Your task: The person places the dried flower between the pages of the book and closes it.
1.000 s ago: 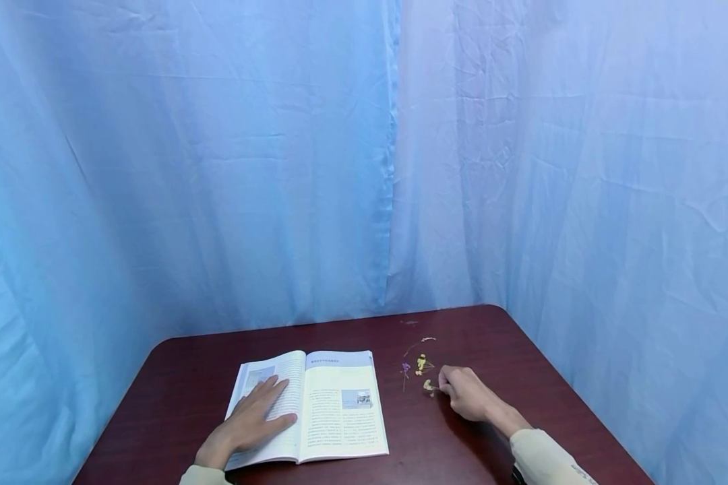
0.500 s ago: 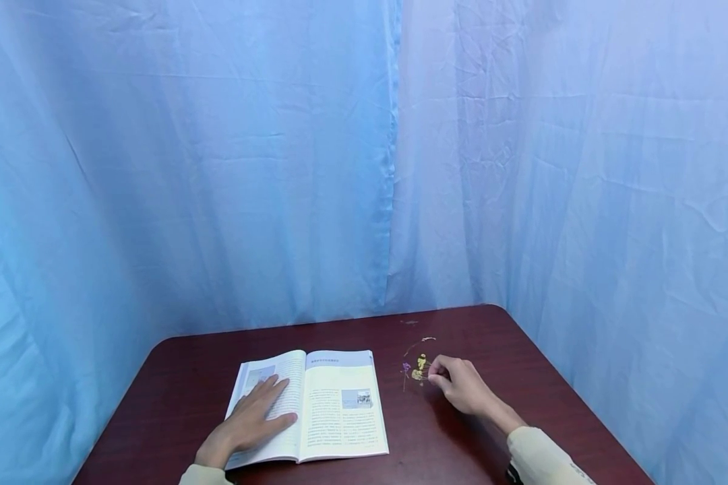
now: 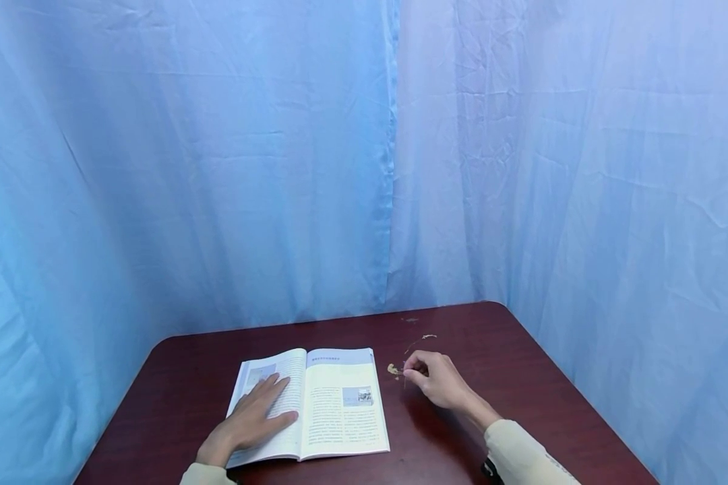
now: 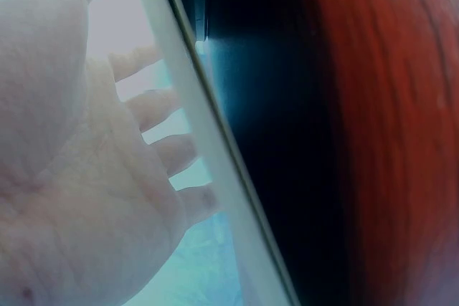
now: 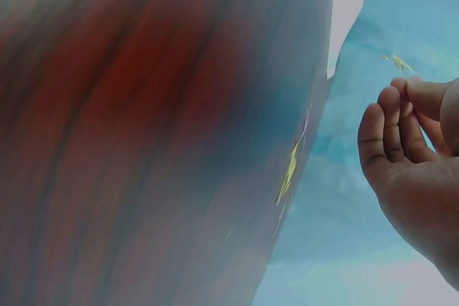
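An open book (image 3: 346, 431) lies on the dark red table. My left hand (image 3: 249, 419) rests on its left page with fingers straight and spread; in the left wrist view the palm (image 4: 79, 163) shows beside the book's edge (image 4: 222, 148). Between thumb and forefinger my right hand (image 3: 438, 380) pinches the thin stem of a pale yellow dried flower (image 3: 393, 369), just right of the book. The right wrist view shows that flower (image 5: 401, 64) standing out past the fingertips, above the table. Another yellow flower (image 5: 288, 173) lies on the tabletop, hidden behind the right hand in the head view.
A thin pale sprig (image 3: 427, 337) lies beyond the right hand. A purplish stem (image 5: 307, 116) lies by the yellow flower on the table (image 3: 315, 330). Blue curtains (image 3: 267, 168) hang close along the table's far and right sides.
My right hand has moved left toward the book, carrying the pinched yellow flower over the other flowers. My left hand has stayed on the page.
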A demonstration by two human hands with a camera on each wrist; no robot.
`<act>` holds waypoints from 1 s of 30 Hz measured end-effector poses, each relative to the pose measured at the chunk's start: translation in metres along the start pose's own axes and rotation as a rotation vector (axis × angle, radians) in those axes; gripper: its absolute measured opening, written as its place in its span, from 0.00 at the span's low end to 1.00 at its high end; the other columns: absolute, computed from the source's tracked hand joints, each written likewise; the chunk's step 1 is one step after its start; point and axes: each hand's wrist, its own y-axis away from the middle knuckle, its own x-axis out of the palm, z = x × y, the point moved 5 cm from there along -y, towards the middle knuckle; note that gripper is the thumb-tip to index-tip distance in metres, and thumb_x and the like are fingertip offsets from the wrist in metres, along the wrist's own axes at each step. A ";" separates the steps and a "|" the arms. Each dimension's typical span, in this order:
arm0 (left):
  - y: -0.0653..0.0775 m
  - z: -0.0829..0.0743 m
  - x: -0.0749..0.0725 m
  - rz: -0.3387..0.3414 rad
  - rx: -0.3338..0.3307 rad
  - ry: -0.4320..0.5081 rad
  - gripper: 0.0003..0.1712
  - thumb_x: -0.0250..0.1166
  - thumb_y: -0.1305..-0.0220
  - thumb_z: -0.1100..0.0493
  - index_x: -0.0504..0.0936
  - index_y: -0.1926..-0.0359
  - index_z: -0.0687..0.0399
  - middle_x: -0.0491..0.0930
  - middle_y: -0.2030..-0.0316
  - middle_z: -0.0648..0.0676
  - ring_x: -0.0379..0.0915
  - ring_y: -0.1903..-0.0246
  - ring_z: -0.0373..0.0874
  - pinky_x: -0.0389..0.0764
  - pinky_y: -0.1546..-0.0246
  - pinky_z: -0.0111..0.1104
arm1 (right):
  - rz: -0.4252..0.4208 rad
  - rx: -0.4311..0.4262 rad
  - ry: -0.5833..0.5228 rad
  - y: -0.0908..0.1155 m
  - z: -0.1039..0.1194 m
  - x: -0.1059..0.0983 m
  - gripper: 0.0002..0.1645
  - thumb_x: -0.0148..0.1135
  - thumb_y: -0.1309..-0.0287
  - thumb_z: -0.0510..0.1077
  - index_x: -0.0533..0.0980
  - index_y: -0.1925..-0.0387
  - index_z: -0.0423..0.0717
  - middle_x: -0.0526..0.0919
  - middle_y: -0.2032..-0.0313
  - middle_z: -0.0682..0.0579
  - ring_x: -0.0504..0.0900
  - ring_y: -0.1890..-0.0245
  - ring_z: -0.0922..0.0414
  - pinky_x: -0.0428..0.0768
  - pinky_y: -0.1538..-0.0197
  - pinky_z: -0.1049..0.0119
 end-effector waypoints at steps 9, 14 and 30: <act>0.001 0.002 0.000 0.010 -0.017 -0.005 0.51 0.71 0.24 0.35 0.68 0.14 0.58 0.58 0.12 0.72 0.49 0.12 0.78 0.53 0.15 0.76 | 0.012 -0.017 -0.056 -0.017 0.032 0.033 0.04 0.72 0.23 0.40 0.87 0.59 0.49 0.91 0.65 0.49 0.80 0.69 0.68 0.80 0.63 0.72; -0.001 0.000 0.000 0.012 -0.014 -0.009 0.51 0.71 0.24 0.35 0.68 0.14 0.58 0.58 0.12 0.72 0.49 0.12 0.78 0.54 0.16 0.78 | 0.047 -0.025 -0.070 -0.025 0.044 0.053 0.06 0.71 0.21 0.39 0.87 0.59 0.52 0.90 0.65 0.56 0.80 0.68 0.69 0.81 0.61 0.72; -0.002 0.004 0.002 -0.002 0.010 0.013 0.51 0.71 0.25 0.34 0.69 0.15 0.58 0.59 0.13 0.73 0.50 0.13 0.79 0.53 0.17 0.78 | 0.106 -0.014 -0.099 -0.046 0.063 0.086 0.07 0.69 0.21 0.39 0.88 0.60 0.50 0.89 0.68 0.56 0.80 0.70 0.68 0.81 0.62 0.72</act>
